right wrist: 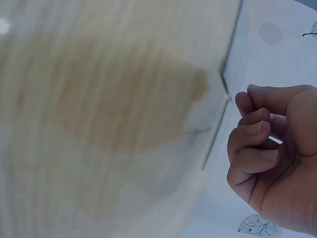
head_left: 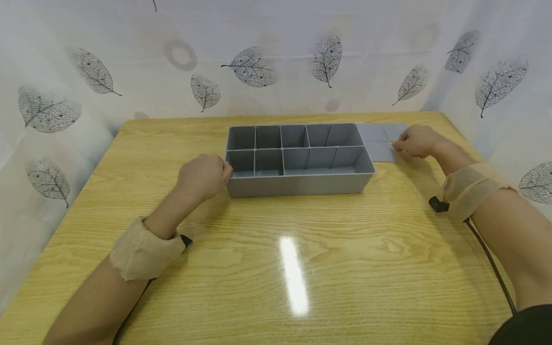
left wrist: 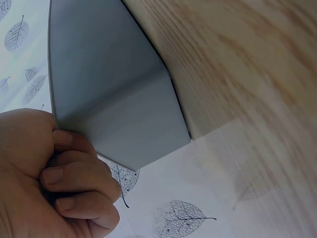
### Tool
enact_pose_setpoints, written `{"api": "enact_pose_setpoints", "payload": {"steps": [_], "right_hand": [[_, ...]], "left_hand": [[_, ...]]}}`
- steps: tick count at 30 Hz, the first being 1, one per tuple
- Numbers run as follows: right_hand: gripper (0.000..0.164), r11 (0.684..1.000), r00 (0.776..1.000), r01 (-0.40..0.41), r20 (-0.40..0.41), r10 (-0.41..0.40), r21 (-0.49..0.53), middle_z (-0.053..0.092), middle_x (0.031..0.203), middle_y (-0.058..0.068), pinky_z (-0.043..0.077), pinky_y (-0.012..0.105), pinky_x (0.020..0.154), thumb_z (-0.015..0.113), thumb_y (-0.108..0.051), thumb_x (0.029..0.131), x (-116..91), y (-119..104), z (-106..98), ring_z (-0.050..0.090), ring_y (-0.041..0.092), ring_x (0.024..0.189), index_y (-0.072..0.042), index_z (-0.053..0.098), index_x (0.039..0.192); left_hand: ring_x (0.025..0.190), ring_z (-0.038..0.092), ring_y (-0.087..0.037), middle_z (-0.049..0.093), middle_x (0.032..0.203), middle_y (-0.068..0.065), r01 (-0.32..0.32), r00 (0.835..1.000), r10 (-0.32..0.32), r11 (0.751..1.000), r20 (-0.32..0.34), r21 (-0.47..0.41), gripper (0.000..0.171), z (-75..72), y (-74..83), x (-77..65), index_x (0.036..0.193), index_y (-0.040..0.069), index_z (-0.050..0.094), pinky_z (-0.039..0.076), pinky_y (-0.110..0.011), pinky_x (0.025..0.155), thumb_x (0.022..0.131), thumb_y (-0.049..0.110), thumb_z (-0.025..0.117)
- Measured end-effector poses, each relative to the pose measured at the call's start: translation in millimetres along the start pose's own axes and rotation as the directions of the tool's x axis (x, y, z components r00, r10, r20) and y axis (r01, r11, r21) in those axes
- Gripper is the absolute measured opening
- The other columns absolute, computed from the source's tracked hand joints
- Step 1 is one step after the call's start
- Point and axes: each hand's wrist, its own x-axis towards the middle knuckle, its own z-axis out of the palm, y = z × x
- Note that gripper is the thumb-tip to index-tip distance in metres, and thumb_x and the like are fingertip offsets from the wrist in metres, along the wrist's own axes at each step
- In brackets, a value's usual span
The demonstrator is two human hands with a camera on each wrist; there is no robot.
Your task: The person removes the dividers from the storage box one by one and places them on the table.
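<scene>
A long grey organizer box [head_left: 302, 184] with thin inner dividers lies across the table, split into several compartments. My left hand [head_left: 202, 176] is at its near left corner, fingers curled, holding the end of the box. In the left wrist view, the curled left hand [left wrist: 74, 173] overlaps the edge of the box's smooth outer wall [left wrist: 114, 84]. My right hand [head_left: 417, 141] is over thin flat grey panels [head_left: 377, 149] lying right of the box. Its thumb and index finger pinch at a panel edge; in the right wrist view the right hand [right wrist: 272, 144] has its other fingers curled.
Light wood table [head_left: 241, 268] extends in front of the box, with a bright light reflection on it. White curtain [head_left: 284, 28] with a leaf print surrounds the back and sides. Both wrists wear beige wraps [head_left: 146, 249] with small black cameras and cables.
</scene>
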Motion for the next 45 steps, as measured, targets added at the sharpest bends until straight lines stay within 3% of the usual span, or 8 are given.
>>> {"api": "enact_pose_setpoints", "payload": {"steps": [3,13,20,25,32,39,45], "right_hand": [[0.04,1.0,0.999,-0.001,-0.05,0.0,-0.013,0.054,0.059,0.006,0.045,0.035,0.052,0.045,-0.035,0.094,2,-12,-9,0.051,0.019,0.055,0.001,0.062,0.099],[0.039,0.989,0.985,0.108,-0.123,-0.121,-0.105,0.058,0.063,0.004,0.042,0.04,0.058,0.044,-0.036,0.094,4,-84,-40,0.051,0.021,0.057,-0.003,0.064,0.099],[0.037,0.96,0.973,0.199,-0.081,-0.218,-0.198,0.062,0.076,0.006,0.044,0.043,0.066,0.045,-0.035,0.094,8,-137,-51,0.053,0.022,0.065,-0.003,0.064,0.099],[0.035,0.93,0.96,0.267,-0.014,-0.279,-0.254,0.059,0.07,0.005,0.043,0.041,0.065,0.045,-0.031,0.094,12,-174,-51,0.051,0.02,0.06,-0.002,0.065,0.094],[0.034,0.892,0.945,0.321,0.052,-0.322,-0.319,0.043,0.054,-0.002,0.038,0.037,0.062,0.048,-0.031,0.091,22,-212,-44,0.04,0.016,0.052,-0.009,0.058,0.066],[0.04,0.881,0.936,0.352,0.129,-0.328,-0.316,0.03,0.048,-0.006,0.036,0.034,0.06,0.047,-0.028,0.091,29,-234,-27,0.026,0.011,0.044,-0.015,0.042,0.053],[0.041,0.875,0.942,0.335,0.13,-0.309,-0.349,0.03,0.049,-0.006,0.04,0.036,0.065,0.05,-0.032,0.09,32,-243,-16,0.033,0.014,0.048,-0.015,0.038,0.053]], "left_hand": [[0.044,0.033,-0.014,0.038,0.049,0.0,-0.008,1.0,0.008,1.0,0.002,-0.002,0.044,0.1,-0.8,0.2,0.053,0.013,0.043,0.03,-0.028,0.037,0.092,0.026,0.029],[0.044,0.033,-0.014,0.038,0.049,0.0,0.0,1.0,0.0,1.0,0.013,-0.007,0.043,0.0,-1.4,-0.6,0.053,0.013,0.043,0.03,-0.028,0.037,0.092,0.026,0.029],[0.043,0.032,-0.013,0.037,0.048,0.0,-0.004,1.0,0.004,1.0,0.012,-0.011,0.043,0.7,-2.5,-1.2,0.053,0.013,0.043,0.029,-0.027,0.037,0.092,0.025,0.03],[0.042,0.031,-0.013,0.036,0.047,0.001,-0.004,1.0,0.004,1.0,0.007,-0.011,0.043,2.1,-3.8,-1.4,0.052,0.013,0.042,0.027,-0.027,0.036,0.092,0.025,0.03],[0.043,0.03,-0.013,0.035,0.047,0.001,-0.006,1.0,0.006,1.0,-0.002,-0.011,0.043,1.4,-3.9,-1.8,0.051,0.013,0.041,0.027,-0.027,0.037,0.091,0.024,0.03],[0.042,0.03,-0.013,0.035,0.047,0.001,-0.01,1.0,0.01,1.0,0.003,-0.005,0.044,0.5,-2.8,-1.4,0.052,0.013,0.043,0.026,-0.026,0.036,0.091,0.026,0.03],[0.044,0.036,-0.015,0.039,0.049,-0.001,-0.004,1.0,0.004,1.0,-0.004,-0.003,0.042,0.7,-1.4,0.2,0.053,0.013,0.044,0.031,-0.03,0.036,0.09,0.026,0.03]]}}
